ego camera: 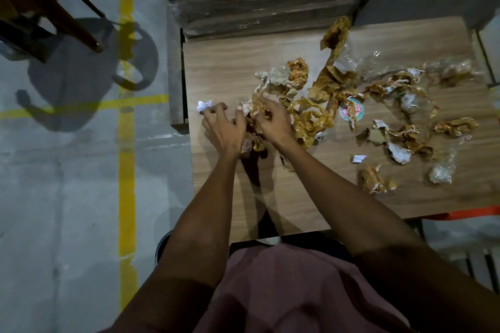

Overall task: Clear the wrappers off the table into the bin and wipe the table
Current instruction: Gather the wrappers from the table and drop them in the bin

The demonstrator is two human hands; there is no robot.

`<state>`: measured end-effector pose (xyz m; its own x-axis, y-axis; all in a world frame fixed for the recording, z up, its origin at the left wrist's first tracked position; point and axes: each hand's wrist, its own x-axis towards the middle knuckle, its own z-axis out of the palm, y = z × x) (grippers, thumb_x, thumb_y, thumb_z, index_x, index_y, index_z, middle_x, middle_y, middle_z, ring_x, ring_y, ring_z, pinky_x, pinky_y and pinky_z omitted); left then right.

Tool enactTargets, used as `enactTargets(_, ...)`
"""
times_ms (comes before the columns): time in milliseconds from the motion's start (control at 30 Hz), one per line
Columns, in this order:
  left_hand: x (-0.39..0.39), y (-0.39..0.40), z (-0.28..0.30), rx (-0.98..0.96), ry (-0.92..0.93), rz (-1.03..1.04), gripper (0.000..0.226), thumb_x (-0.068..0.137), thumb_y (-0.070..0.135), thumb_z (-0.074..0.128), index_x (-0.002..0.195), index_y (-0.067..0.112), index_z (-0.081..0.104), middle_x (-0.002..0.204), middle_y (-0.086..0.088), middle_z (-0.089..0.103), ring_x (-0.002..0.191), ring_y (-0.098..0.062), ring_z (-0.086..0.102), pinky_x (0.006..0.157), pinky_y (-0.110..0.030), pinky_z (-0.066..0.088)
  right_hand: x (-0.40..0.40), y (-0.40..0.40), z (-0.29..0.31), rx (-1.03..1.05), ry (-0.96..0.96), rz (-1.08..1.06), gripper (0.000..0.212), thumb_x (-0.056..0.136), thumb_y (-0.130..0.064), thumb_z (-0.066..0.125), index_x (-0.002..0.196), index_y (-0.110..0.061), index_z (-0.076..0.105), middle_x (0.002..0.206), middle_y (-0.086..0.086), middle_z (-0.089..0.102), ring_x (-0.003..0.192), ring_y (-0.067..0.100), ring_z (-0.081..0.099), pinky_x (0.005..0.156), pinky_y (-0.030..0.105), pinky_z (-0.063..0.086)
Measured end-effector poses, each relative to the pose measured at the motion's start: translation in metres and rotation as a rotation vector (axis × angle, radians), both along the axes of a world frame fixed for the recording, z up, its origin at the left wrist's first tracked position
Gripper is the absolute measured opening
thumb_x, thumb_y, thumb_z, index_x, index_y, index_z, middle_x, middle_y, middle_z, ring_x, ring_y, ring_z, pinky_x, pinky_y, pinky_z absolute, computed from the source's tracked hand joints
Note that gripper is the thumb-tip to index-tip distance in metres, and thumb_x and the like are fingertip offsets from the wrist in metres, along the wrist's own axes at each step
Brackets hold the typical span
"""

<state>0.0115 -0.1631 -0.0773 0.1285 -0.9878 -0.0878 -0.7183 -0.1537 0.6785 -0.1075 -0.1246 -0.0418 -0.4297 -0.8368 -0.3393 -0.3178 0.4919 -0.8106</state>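
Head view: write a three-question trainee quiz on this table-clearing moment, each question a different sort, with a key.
1. True or false: both hands are on the same bunch of wrappers near the table's left end.
2. Multiple choice: the small white paper ball lies A) just beyond the left hand's fingertips, B) at the table's right edge, C) on the floor.
3. Fill in: the round red and white sticker lies to the ____ of the right hand.

Key
1. True: the left hand and the right hand meet on that bunch.
2. A
3. right
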Motion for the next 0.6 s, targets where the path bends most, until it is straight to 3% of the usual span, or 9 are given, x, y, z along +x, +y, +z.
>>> enactTargets(100,0.002,-0.012,-0.001,-0.100,-0.053,-0.045,0.043,0.091,0.052,0.055,0.122,0.023,0.058,0.128,-0.009,0.048,0.120,-0.029,0.047,0.097,-0.043,0.040,-0.008,-0.002,0.007,-0.042,0.000,-0.025,0.047,0.095,-0.020,0.064,0.142,-0.022,0.061,0.146,0.005,0.059,0.128,0.019,0.058,0.108,0.032,0.047)
enactTargets(167,0.002,-0.019,-0.004,-0.114,-0.104,-0.040,0.050,0.091,0.054,0.054,0.131,0.025,0.054,0.136,-0.010,0.045,0.126,-0.028,0.042,0.099,-0.042,0.036,-0.011,0.001,0.009,-0.050,0.040,-0.079,0.042,0.096,-0.017,0.062,0.138,-0.020,0.064,0.139,0.006,0.064,0.110,0.016,0.065,0.093,0.028,0.052)
enactTargets(233,0.004,-0.025,-0.009,-0.077,-0.134,-0.050,0.061,0.091,0.058,0.050,0.142,0.025,0.046,0.150,-0.012,0.038,0.137,-0.029,0.034,0.106,-0.044,0.031,-0.013,0.005,0.011,-0.061,0.136,-0.139,0.040,0.096,-0.017,0.061,0.135,-0.020,0.066,0.139,0.006,0.065,0.106,0.020,0.068,0.085,0.025,0.051)
enactTargets(333,0.005,-0.030,-0.017,0.076,-0.067,-0.157,0.071,0.092,0.064,0.035,0.151,0.024,0.039,0.161,-0.013,0.029,0.149,-0.031,0.022,0.117,-0.053,0.022,-0.019,0.011,0.002,-0.053,0.222,-0.074,0.050,0.092,-0.027,0.066,0.141,-0.018,0.060,0.145,0.009,0.059,0.129,0.026,0.056,0.102,0.035,0.048)
enactTargets(433,-0.002,-0.028,-0.016,0.126,0.047,-0.256,0.068,0.095,0.062,0.029,0.149,0.021,0.043,0.154,-0.010,0.043,0.145,-0.029,0.034,0.118,-0.055,0.027,-0.022,0.017,-0.011,0.039,0.135,0.139,0.072,0.090,-0.044,0.070,0.153,-0.020,0.045,0.157,0.011,0.042,0.145,0.031,0.039,0.115,0.044,0.037)
enactTargets(533,-0.009,-0.018,-0.008,0.115,0.193,-0.299,0.060,0.100,0.055,0.032,0.146,0.020,0.048,0.145,-0.010,0.054,0.131,-0.025,0.051,0.110,-0.047,0.041,-0.017,0.018,-0.012,0.055,0.064,0.264,0.070,0.091,-0.041,0.070,0.152,-0.017,0.045,0.152,0.012,0.046,0.140,0.028,0.044,0.114,0.034,0.036)
enactTargets(600,-0.013,-0.012,-0.001,0.140,0.282,-0.318,0.056,0.103,0.052,0.033,0.146,0.020,0.048,0.143,-0.008,0.056,0.127,-0.021,0.054,0.106,-0.043,0.045,-0.013,0.017,-0.011,0.023,0.101,0.220,0.060,0.091,-0.034,0.068,0.146,-0.016,0.052,0.142,0.012,0.056,0.131,0.028,0.053,0.111,0.038,0.043)
